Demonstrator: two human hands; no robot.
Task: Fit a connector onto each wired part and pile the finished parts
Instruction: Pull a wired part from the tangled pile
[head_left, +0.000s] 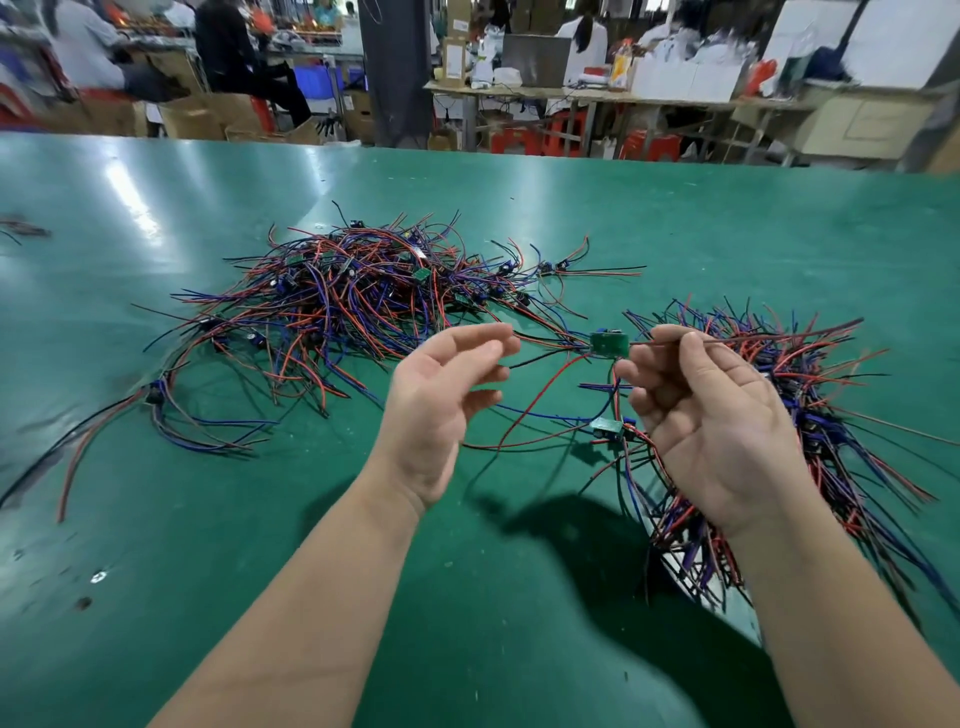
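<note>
A worker's right hand (711, 431) pinches the thin leads of a wired part (609, 345) between thumb and forefinger above a green table (519, 597). The part's small green board hangs in the air just to the left of that pinch. More of its red, blue and black leads run on leftward to the fingertips of the left hand (441, 400). That hand's fingers are loosely curled, and motion blur hides whether they actually grip the leads.

A second board (607, 427) lies below the pinch, near the heel of the right palm. A large tangled heap (353, 291) of similar parts spreads out beyond the left hand, and another heap (810, 395) lies under and beyond the right hand. No separate connector can be made out in either hand.

The part looks very light, with limp, springy leads that are likely to snag on those of neighbouring parts. The surest hold is probably close to the board or on its edges, since pulling on a single lead could strain its solder joint. The bare lead tips appear fine and would need steadying near their ends to enter a connector.
</note>
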